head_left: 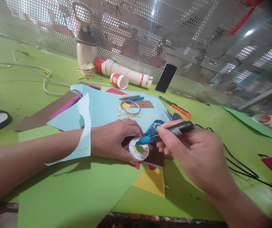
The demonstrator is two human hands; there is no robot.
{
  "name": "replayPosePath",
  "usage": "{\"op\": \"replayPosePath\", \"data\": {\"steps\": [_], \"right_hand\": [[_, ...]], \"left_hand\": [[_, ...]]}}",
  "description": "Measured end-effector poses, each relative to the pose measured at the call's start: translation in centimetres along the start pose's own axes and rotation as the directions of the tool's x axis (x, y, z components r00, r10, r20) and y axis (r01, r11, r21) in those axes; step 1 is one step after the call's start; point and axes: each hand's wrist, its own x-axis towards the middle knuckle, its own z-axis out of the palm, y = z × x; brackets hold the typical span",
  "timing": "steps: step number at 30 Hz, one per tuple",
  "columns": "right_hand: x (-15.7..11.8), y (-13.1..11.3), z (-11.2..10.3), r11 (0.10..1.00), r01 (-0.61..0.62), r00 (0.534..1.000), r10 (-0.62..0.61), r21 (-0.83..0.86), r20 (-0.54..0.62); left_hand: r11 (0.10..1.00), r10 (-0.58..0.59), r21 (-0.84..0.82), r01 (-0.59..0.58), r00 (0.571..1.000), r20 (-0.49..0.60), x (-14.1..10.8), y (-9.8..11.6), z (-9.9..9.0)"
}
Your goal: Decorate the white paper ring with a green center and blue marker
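My left hand (pixel 113 139) curls its thumb and fingers around the edge of a small round white piece (pixel 138 155), steadying it over dark brown paper (pixel 157 155). The piece has a green centre, dark dividing lines and blue dots. My right hand (pixel 190 145) grips a marker (pixel 166 131) with a black body and a blue front end. Its tip meets the upper part of the round piece; whether it presses on the surface I cannot tell. A cut strip of light blue paper (pixel 85 126) stands against my left forearm.
Green paper (pixel 79 186) and light blue paper (pixel 104 110) cover the table. A tape ring (pixel 130 107), pencils (pixel 129 97) and an orange-black tool (pixel 180 110) lie beyond my hands. Farther back are stacked paper cups (pixel 126 74), a bottle (pixel 86 47) and a phone (pixel 166 78) against the perforated screen.
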Motion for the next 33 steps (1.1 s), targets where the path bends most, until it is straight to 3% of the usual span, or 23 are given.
{"op": "replayPosePath", "data": {"steps": [20,33], "right_hand": [[-0.04,0.27,-0.09,1.0,-0.001,0.999,0.001,-0.016,0.054],[-0.07,0.38,0.23,0.994,-0.089,0.995,0.086,0.068,0.045]], "left_hand": [[1.0,-0.012,0.006,0.012,1.0,0.008,-0.01,0.04,-0.02],[1.0,-0.019,0.022,0.019,1.0,0.005,-0.02,0.0,0.06]]}}
